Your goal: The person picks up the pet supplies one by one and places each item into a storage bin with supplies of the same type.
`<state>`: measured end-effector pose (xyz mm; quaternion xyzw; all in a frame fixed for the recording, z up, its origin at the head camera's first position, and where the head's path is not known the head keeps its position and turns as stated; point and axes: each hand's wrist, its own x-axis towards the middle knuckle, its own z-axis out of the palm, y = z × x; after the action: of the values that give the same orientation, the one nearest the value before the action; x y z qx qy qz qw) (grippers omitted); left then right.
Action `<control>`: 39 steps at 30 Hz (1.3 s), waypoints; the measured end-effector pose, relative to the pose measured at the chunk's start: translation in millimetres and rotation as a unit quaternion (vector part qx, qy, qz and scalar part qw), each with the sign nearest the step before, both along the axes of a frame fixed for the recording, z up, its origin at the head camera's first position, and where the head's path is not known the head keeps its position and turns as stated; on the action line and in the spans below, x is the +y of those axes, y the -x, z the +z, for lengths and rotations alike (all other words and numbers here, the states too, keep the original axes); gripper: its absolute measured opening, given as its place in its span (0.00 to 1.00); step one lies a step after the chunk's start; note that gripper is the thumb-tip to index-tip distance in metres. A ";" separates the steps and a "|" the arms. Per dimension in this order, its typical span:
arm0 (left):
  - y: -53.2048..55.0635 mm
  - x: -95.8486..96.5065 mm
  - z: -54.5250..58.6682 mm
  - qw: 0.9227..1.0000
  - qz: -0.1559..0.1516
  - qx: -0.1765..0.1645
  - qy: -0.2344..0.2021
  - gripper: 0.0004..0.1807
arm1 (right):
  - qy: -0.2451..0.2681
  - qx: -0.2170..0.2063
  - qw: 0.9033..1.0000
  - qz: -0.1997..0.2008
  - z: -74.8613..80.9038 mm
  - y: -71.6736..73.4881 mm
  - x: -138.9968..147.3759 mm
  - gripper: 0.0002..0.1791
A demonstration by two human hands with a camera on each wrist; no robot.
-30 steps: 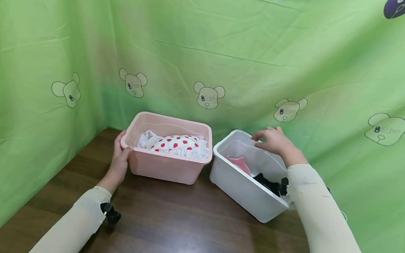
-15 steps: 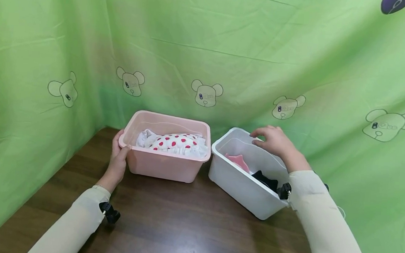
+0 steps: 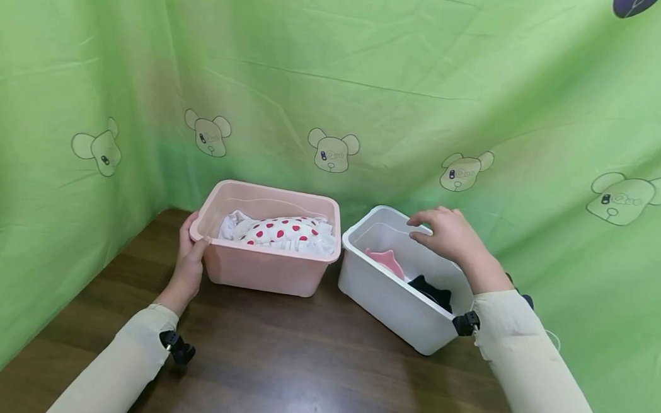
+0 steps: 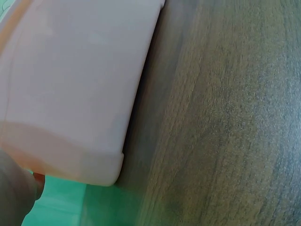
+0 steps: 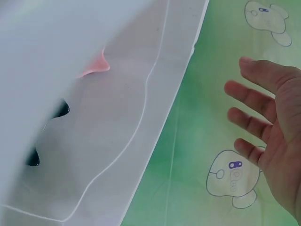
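A pink plastic bin (image 3: 264,270) stands at the back left of the table. In it lies a bundle of white cloth with red dots (image 3: 283,231). My left hand (image 3: 187,264) holds the bin's left near corner, thumb on the near side and fingers round the left end. Beside it stands a white bin (image 3: 387,301), turned at an angle. A pink star-shaped piece (image 3: 386,262) and a black star-shaped piece (image 3: 430,293) lie inside. My right hand (image 3: 450,236) hovers at its far rim with fingers spread and nothing held; the right wrist view shows it apart from the rim.
A green curtain with bear-head prints (image 3: 337,93) hangs behind and to the left, close to both bins. The dark wooden table (image 3: 275,367) extends in front of them. Each sleeve carries a small black wrist mount (image 3: 176,347).
My right hand and wrist have shifted slightly right relative to the white bin, and the thumb stands a little wider from the fingers. The left hand keeps its hold. The head view has moved slightly.
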<state>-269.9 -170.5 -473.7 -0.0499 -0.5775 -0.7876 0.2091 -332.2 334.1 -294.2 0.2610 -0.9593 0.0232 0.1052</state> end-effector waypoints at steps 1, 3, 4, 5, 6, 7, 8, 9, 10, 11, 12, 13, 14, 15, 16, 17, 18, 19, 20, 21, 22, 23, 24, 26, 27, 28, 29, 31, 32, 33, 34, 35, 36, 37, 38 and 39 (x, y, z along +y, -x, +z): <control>-0.4 -0.2 -0.3 1.000 0.001 0.000 -0.002 0.36 | 0.001 0.002 1.000 0.000 -0.7 -2.2 -0.1 0.15; -1.1 -0.1 -0.5 1.000 0.002 0.000 -0.002 0.36 | 0.003 0.008 1.000 -0.001 -2.2 -6.4 0.2 0.15; -1.3 -0.2 -0.6 1.000 0.002 0.000 -0.001 0.36 | 0.005 0.009 1.000 -0.003 -3.1 -8.3 0.7 0.15; -1.4 -0.2 -0.6 1.000 0.002 0.000 0.000 0.36 | 0.008 0.011 1.000 -0.002 -3.9 -10.5 1.1 0.15; -1.4 -0.3 -0.6 1.000 0.002 0.001 0.000 0.35 | 0.011 0.011 1.000 -0.004 -4.7 -12.9 1.6 0.15; -1.4 -0.3 -0.5 1.000 0.002 0.000 0.002 0.35 | 0.014 0.012 1.000 -0.008 -5.6 -14.9 2.3 0.15; -1.4 -0.1 -0.4 1.000 0.001 0.000 0.002 0.35 | 0.015 0.012 1.000 -0.009 -6.2 -17.2 2.9 0.15; -1.3 -0.1 -0.3 1.000 0.001 -0.001 0.004 0.35 | 0.017 0.011 1.000 -0.011 -6.7 -19.3 3.7 0.15; -1.2 -0.2 0.0 1.000 0.001 -0.001 0.005 0.35 | 0.020 0.010 1.000 -0.012 -7.0 -21.6 4.1 0.15; -1.1 -0.3 0.3 1.000 0.002 -0.001 0.005 0.36 | 0.024 0.009 1.000 -0.014 -7.2 -23.9 4.3 0.15; -0.9 -0.4 0.5 1.000 0.002 -0.001 0.005 0.36 | 0.026 0.009 0.999 -0.016 -7.8 -25.9 4.8 0.15; -0.9 -0.3 0.7 1.000 0.004 -0.001 0.004 0.36 | 0.029 0.009 0.999 -0.016 -8.6 -27.8 5.2 0.15; -0.7 -0.3 0.7 1.000 0.003 0.001 0.003 0.36 | 0.030 0.012 0.999 -0.016 -9.5 -30.0 5.4 0.16; -0.7 -0.2 0.7 1.000 0.003 0.000 0.003 0.36 | 0.032 0.016 0.999 -0.015 -10.8 -32.1 5.8 0.15; -0.7 0.1 0.8 1.000 0.002 0.001 0.002 0.36 | 0.033 0.022 0.999 -0.014 -12.3 -34.5 5.9 0.15; -0.5 0.3 0.8 1.000 0.001 0.000 0.002 0.36 | 0.034 0.028 0.999 -0.013 -13.9 -37.0 6.0 0.15; -0.4 0.7 0.7 1.000 0.000 0.001 0.000 0.36 | 0.033 0.036 0.999 -0.011 -15.8 -39.7 6.1 0.15; -0.3 0.9 0.4 1.000 -0.001 0.000 -0.001 0.36 | 0.033 0.042 0.999 -0.010 -17.8 -42.6 5.8 0.15; -0.5 1.3 0.2 1.000 -0.001 0.000 -0.001 0.36 | 0.034 0.047 0.998 -0.010 -19.8 -45.5 5.3 0.15; -0.8 1.6 0.2 1.000 -0.001 -0.002 -0.001 0.36 | 0.037 0.051 0.998 -0.010 -21.6 -48.6 4.8 0.15; -1.0 1.7 -0.1 1.000 0.000 -0.003 -0.001 0.36 | 0.040 0.054 0.998 -0.010 -23.3 -51.7 4.2 0.15; -1.1 1.6 -0.4 1.000 0.002 -0.005 0.000 0.36 | 0.045 0.055 0.997 -0.010 -24.6 -55.0 3.7 0.15; -1.1 1.6 -0.8 1.000 0.003 -0.006 -0.001 0.36 | 0.051 0.057 0.997 -0.010 -26.1 -58.1 3.4 0.15; -1.2 1.3 -1.4 1.000 0.004 -0.006 -0.001 0.36 | 0.064 0.061 0.996 -0.009 -28.5 -63.9 3.2 0.15; -0.8 1.1 -1.9 1.000 0.004 -0.005 -0.002 0.36 | 0.070 0.064 0.995 -0.008 -29.9 -66.9 3.6 0.14; -0.5 1.1 -2.2 1.000 0.004 -0.004 -0.002 0.36 | 0.077 0.067 0.995 -0.009 -31.6 -69.9 4.2 0.14; 0.0 1.0 -2.6 1.000 0.005 -0.003 -0.004 0.36 | 0.083 0.070 0.994 -0.009 -33.4 -72.8 4.8 0.14; 0.8 1.1 -3.1 1.000 0.005 0.002 -0.007 0.35 | 0.092 0.078 0.993 -0.006 -38.1 -77.9 6.0 0.14; 1.1 0.9 -3.6 1.000 0.006 0.002 -0.006 0.35 | 0.096 0.083 0.992 -0.004 -40.7 -80.2 6.4 0.14; 1.2 0.8 -3.8 1.000 0.006 0.003 -0.007 0.35 | 0.099 0.088 0.991 -0.002 -43.7 -82.4 6.8 0.14; 1.4 0.6 -4.1 1.000 0.006 0.005 -0.007 0.35 | 0.103 0.094 0.990 0.002 -46.3 -84.7 6.9 0.14; 1.4 0.3 -4.3 1.000 0.005 0.008 -0.009 0.36 | 0.107 0.099 0.989 0.006 -48.3 -87.1 6.7 0.14; 1.2 0.1 -4.1 1.000 0.004 0.009 -0.009 0.36 | 0.109 0.104 0.988 0.009 -50.3 -89.4 6.4 0.14; 0.8 0.0 -3.8 1.000 0.003 0.009 -0.008 0.36 | 0.112 0.109 0.988 0.009 -52.2 -91.6 5.8 0.14; 0.4 -0.2 -3.5 1.000 0.002 0.009 -0.008 0.36 | 0.114 0.116 0.987 0.012 -53.8 -93.6 5.2 0.14; -0.2 -0.1 -3.1 1.000 0.002 0.010 -0.010 0.36 | 0.117 0.121 0.986 0.014 -55.0 -95.8 4.4 0.15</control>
<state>-269.7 -170.7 -476.8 -0.0549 -0.5678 -0.7922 0.2168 -236.4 338.4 -349.2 0.2614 -0.9262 0.1050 0.2505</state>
